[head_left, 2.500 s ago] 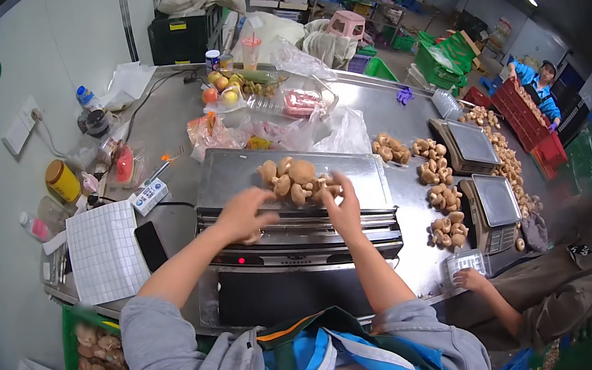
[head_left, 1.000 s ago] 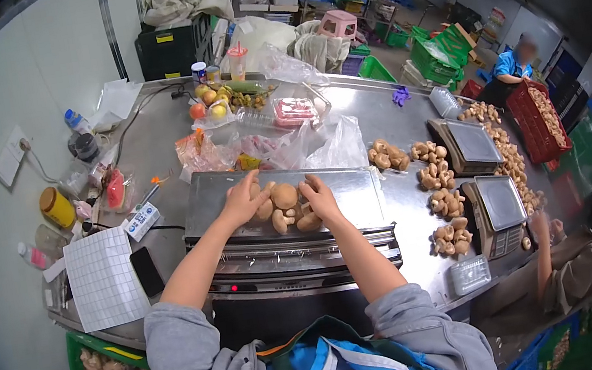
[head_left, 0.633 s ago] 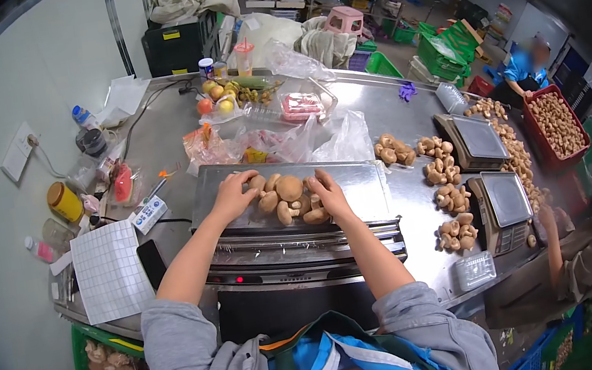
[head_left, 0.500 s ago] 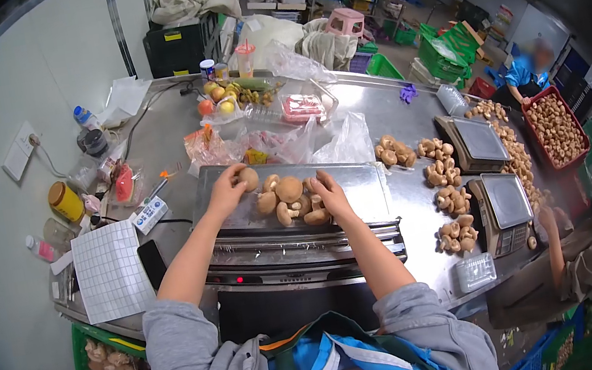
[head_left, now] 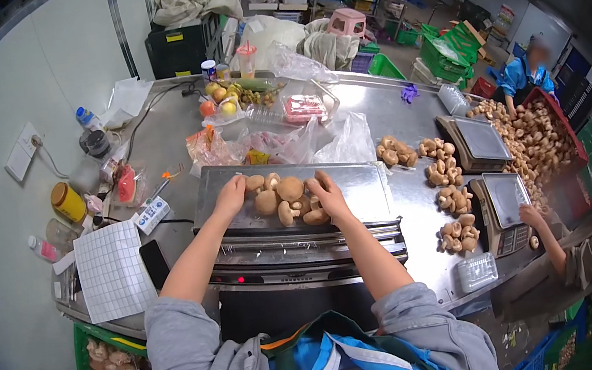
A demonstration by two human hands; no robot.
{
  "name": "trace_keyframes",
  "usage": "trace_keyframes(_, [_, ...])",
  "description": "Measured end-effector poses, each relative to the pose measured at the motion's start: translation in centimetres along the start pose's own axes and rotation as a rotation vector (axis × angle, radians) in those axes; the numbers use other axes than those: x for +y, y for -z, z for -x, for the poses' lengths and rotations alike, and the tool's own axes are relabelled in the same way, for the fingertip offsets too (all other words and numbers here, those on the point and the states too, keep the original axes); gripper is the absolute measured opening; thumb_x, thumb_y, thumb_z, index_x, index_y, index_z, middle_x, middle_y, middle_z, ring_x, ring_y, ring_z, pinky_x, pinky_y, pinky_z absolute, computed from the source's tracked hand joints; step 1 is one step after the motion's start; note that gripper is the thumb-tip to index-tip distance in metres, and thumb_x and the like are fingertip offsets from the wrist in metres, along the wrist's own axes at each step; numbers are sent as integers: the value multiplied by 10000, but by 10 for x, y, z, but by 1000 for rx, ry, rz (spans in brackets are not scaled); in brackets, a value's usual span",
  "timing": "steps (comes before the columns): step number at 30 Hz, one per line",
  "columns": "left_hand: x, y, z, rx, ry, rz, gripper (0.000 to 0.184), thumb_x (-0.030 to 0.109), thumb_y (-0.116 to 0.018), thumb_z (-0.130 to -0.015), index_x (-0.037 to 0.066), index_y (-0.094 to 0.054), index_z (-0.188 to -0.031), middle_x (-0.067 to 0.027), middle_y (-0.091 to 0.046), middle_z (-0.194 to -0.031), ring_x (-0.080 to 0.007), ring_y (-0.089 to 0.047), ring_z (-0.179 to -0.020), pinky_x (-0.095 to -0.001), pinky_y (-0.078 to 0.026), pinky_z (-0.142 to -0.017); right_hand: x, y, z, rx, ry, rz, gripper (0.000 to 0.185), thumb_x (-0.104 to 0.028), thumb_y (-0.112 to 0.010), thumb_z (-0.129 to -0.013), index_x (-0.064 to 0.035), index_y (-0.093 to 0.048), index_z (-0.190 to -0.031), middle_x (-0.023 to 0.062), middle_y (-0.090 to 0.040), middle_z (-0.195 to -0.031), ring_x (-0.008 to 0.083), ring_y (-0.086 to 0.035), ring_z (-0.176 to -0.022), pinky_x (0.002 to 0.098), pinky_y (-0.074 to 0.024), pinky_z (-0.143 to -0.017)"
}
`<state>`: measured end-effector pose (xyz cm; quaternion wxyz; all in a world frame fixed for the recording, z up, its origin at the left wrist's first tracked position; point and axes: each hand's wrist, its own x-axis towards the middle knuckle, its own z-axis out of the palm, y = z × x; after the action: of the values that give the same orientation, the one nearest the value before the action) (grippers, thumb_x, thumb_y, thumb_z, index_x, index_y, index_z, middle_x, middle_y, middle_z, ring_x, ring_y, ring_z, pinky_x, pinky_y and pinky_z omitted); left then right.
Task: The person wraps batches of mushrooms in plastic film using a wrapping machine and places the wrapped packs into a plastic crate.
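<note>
A small group of brown mushrooms (head_left: 290, 189) lies on the metal top of a wrapping machine (head_left: 359, 194) in front of me. My left hand (head_left: 231, 196) is at the group's left edge, fingertips beside a mushroom (head_left: 255, 183) and fingers extended. Along the right edge rests my right hand (head_left: 329, 197), its fingers stretched against the mushrooms; part of them is hidden behind the hand. Neither hand lifts anything.
Mushroom piles (head_left: 453, 201) line the table to the right, beside two scales (head_left: 507, 199) and a clear plastic tray (head_left: 476, 272). One co-worker reaches to a scale; another handles a red crate (head_left: 575, 133). A phone (head_left: 154, 265) and grid paper (head_left: 114, 272) lie left.
My left hand has set its mushroom down at the group's left edge and drawn slightly left. The red crate has tipped, with mushrooms spilling onto the table. The nearer co-worker's hand moved to the scale.
</note>
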<state>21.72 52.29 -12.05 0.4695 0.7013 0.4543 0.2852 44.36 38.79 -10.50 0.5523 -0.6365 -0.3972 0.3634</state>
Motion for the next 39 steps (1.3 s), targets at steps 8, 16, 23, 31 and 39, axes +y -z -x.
trace_keyframes(8, [32,4,12,1,-234,-374,297,297,-499,-880,42,-626,-966,-141,-612,-903,-307,-566,-889,-360,-435,-802,-7,-1,4,14,22,-21,603,-289,-608,-834,30,-393,-1299,211,-451,-1291,277,-443,-1194,334,-344,-990])
trace_keyframes(16, [37,-16,9,159,-370,-88,451,396,-539,-852,69,-537,-1161,-146,-508,-1194,-308,-484,-1094,-391,-381,-934,-5,-1,0,22,1,-44,593,-307,-594,-846,26,-400,-1296,213,-475,-1265,269,-473,-1161,327,-370,-961])
trace_keyframes(23, [47,-40,32,-6,-555,-332,529,403,-616,-798,78,-510,-1202,-147,-467,-1265,-327,-425,-1169,-409,-332,-987,-8,-10,-11,-20,0,-31,552,-326,-583,-855,24,-452,-1261,181,-541,-1193,224,-541,-1054,300,-423,-877])
trace_keyframes(31, [54,6,50,2,-618,-146,385,203,-610,-822,55,-537,-1170,-136,-519,-1220,-298,-500,-1107,-351,-391,-930,-19,30,6,-19,84,-158,526,-231,-563,-882,26,-385,-1304,181,-492,-1261,233,-469,-1169,288,-371,-964])
trace_keyframes(39, [23,118,116,-380,-1176,-1028,256,152,-571,-717,180,-628,-965,30,-532,-669,-154,-513,-644,-297,-393,-713,-44,143,84,-628,805,1245,341,-170,-603,-766,-173,-602,-1107,42,-591,-748,192,-579,-727,321,-463,-653])
